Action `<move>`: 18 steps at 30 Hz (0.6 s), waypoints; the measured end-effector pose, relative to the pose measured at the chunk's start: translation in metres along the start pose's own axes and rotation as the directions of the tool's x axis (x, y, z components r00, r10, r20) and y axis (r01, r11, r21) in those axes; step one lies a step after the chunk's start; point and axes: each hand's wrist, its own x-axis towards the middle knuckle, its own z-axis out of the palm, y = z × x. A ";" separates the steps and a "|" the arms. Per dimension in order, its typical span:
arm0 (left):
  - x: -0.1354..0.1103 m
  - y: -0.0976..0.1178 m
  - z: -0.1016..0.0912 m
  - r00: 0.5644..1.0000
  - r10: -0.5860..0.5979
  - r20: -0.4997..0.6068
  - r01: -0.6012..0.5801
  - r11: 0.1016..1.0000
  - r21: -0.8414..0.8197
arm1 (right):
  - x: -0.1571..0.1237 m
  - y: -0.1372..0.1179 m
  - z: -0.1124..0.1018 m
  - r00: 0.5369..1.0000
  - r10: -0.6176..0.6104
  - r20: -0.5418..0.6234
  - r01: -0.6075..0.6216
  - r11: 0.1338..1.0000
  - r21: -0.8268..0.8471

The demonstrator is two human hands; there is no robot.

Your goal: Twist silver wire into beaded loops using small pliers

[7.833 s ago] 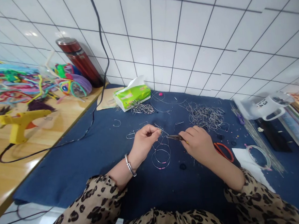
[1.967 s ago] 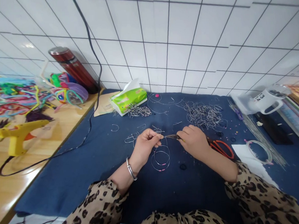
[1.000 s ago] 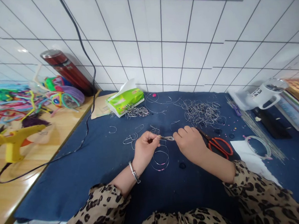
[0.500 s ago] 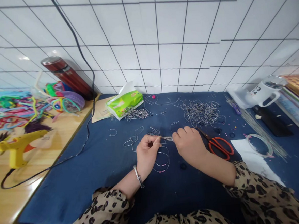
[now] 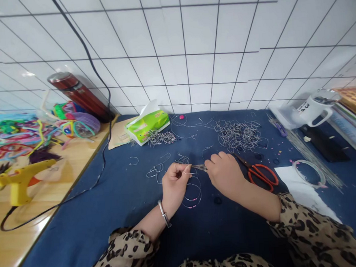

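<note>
Over a blue cloth (image 5: 110, 211), left hand (image 5: 174, 184) pinching thin wire (image 5: 193, 173), right hand (image 5: 225, 171) gripping pliers (image 5: 201, 167), beaded rings (image 5: 194, 199) nearby.

A hand could slide over the blue cloth (image 5: 89, 221) between the left arm (image 5: 152, 224) and the black cord (image 5: 104, 149), which gets in the way farther left. Pliers (image 5: 200, 167) block the gap between the left hand (image 5: 176, 183) and the right hand (image 5: 225, 171). Past the right hand sits a wire pile (image 5: 239, 135), scissors (image 5: 262, 176) lie just beside it, and the wall (image 5: 201, 30) stops any reach at the back.
</note>
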 end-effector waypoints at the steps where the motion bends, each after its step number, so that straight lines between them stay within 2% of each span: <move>1: 0.000 0.000 0.000 1.000 -0.001 0.003 0.001 1.000 0.000 | 0.000 0.000 0.001 1.000 0.001 0.007 -0.001 1.000 0.014; 5: 0.002 0.001 -0.001 0.999 -0.005 0.033 0.006 1.000 -0.029 | 0.002 0.000 0.001 1.000 -0.012 -0.027 0.011 0.999 -0.033; 9: 0.008 0.001 -0.006 0.997 -0.026 0.078 0.029 0.999 -0.042 | 0.002 0.003 0.001 0.993 -0.096 -0.074 0.088 0.991 -0.103; 14: 0.019 0.001 -0.015 0.974 -0.036 0.226 0.040 0.999 -0.011 | 0.002 0.010 0.006 0.981 -0.177 -0.079 0.168 0.980 -0.108; 18: 0.026 0.000 -0.020 0.948 0.013 0.318 -0.014 1.000 0.002 | 0.003 0.015 0.010 0.979 -0.187 -0.078 0.179 0.979 -0.096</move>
